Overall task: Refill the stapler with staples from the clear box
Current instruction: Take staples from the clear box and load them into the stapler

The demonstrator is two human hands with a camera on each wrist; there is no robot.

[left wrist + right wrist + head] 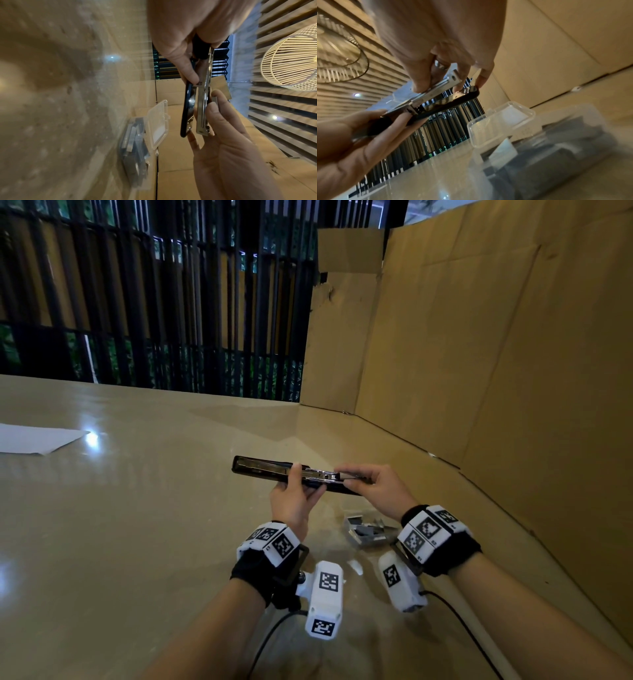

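Now the stapler (294,478) is opened out, raised between my hands above the table: my left hand (291,501) grips its middle while my right hand (380,487) pinches a staple strip (214,100) against the metal channel. Below my right wrist sits the clear box (368,530), lid up. A tilted strip could jam or drop.

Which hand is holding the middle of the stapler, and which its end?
The left hand grips the stapler around its middle, from below. The right hand pinches the metal end nearest the cardboard wall.
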